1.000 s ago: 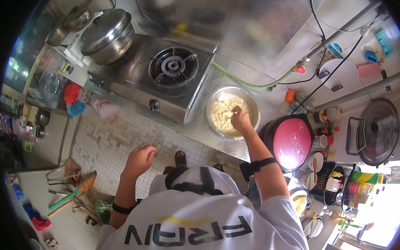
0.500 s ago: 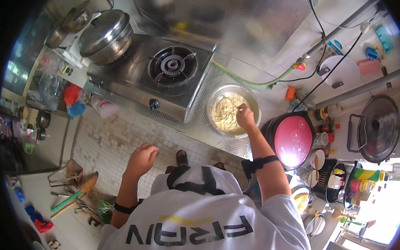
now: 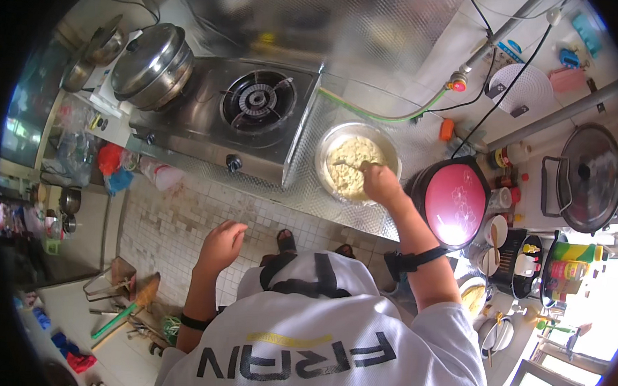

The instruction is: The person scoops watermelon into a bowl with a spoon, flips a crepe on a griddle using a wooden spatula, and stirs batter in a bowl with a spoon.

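Observation:
A round metal bowl (image 3: pixel 325 150) of pale yellowish food (image 3: pixel 352 160) stands on the steel counter, right of the gas stove. My right hand (image 3: pixel 381 185) is over the bowl's near rim, shut on a spoon (image 3: pixel 345 165) whose tip lies in the food. My left hand (image 3: pixel 221 243) hangs loosely curled and holds nothing, in front of the counter above the tiled floor. A dark strap circles each forearm.
A two-burner gas stove (image 3: pixel 208 118) has one bare burner (image 3: pixel 258 99) and a lidded steel pot (image 3: pixel 151 62) on the left. A pink-lidded round cooker (image 3: pixel 455 204) stands right of the bowl. Bottles, cups and a lidded pan (image 3: pixel 589 176) crowd the right.
My right hand with the spoon has shifted slightly inside the bowl. My left hand has stayed in about the same place.

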A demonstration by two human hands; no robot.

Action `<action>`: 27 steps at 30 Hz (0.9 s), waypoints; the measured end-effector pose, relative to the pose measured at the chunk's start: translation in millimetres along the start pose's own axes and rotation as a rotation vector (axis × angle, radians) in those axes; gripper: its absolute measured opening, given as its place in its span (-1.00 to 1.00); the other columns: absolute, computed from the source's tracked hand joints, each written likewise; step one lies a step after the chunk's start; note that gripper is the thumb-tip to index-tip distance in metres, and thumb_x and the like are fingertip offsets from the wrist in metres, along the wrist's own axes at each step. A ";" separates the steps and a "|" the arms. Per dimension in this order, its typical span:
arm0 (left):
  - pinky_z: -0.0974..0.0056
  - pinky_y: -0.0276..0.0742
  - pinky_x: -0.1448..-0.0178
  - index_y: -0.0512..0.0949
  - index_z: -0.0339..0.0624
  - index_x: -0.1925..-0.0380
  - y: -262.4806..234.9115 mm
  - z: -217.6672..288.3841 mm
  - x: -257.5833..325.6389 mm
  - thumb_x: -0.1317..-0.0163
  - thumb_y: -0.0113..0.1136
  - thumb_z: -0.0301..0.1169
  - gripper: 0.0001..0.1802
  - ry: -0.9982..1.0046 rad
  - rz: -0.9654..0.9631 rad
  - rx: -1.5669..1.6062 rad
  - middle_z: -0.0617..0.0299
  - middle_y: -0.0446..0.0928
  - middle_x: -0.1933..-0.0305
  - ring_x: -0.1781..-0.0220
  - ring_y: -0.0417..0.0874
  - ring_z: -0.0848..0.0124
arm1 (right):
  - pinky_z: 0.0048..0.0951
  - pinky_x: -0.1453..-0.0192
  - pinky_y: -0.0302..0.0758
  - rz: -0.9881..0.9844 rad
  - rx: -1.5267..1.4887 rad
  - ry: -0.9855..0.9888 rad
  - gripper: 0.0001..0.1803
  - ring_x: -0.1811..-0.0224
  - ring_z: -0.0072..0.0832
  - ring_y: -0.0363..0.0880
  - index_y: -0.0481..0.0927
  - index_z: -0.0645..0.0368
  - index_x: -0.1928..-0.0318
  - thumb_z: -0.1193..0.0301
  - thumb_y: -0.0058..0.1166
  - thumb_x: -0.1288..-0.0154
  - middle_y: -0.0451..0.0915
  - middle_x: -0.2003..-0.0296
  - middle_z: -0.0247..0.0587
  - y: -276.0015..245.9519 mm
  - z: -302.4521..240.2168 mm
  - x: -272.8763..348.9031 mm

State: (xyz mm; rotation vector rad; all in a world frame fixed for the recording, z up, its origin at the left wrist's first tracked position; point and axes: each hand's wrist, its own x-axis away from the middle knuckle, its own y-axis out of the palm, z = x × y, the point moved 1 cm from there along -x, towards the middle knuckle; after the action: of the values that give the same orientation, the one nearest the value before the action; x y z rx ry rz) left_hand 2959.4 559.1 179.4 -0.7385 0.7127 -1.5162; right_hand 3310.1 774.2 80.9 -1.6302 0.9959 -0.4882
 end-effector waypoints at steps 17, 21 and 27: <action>0.09 0.48 0.13 0.54 -0.23 0.26 2.4 -3.2 -0.5 -0.12 0.06 -0.49 -0.82 -0.007 -0.032 -0.015 0.01 0.53 0.26 0.19 0.55 0.02 | -0.07 0.33 0.57 -0.122 -0.174 -0.001 -0.80 0.48 0.03 0.61 0.56 0.18 0.33 0.52 -0.13 -0.05 0.57 0.56 0.15 -29.0 -47.9 24.6; 0.10 0.48 0.13 0.54 -0.24 0.27 2.6 -6.4 3.4 -0.12 0.05 -0.49 -0.82 -0.009 -0.018 -0.027 0.01 0.53 0.26 0.19 0.55 0.03 | -0.05 0.36 0.56 -0.205 -0.039 0.041 -0.85 0.48 -0.01 0.60 0.56 0.15 0.36 0.48 -0.08 -0.06 0.56 0.56 0.08 -35.9 -15.2 36.6; 0.11 0.48 0.13 0.54 -0.24 0.27 8.5 -4.8 4.5 -0.12 0.05 -0.48 -0.83 -0.016 -0.041 -0.018 0.03 0.54 0.26 0.20 0.56 0.04 | -0.07 0.46 0.53 0.042 -0.220 -0.019 -0.88 0.57 0.03 0.56 0.50 0.18 0.35 0.54 -0.08 -0.06 0.55 0.59 0.06 -34.8 -48.4 28.0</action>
State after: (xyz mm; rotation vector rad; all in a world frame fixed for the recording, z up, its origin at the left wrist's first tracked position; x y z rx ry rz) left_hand 2960.4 554.1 170.0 -0.7819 0.7039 -1.5416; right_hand 3301.8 724.4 123.1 -1.8011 1.0978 -0.3431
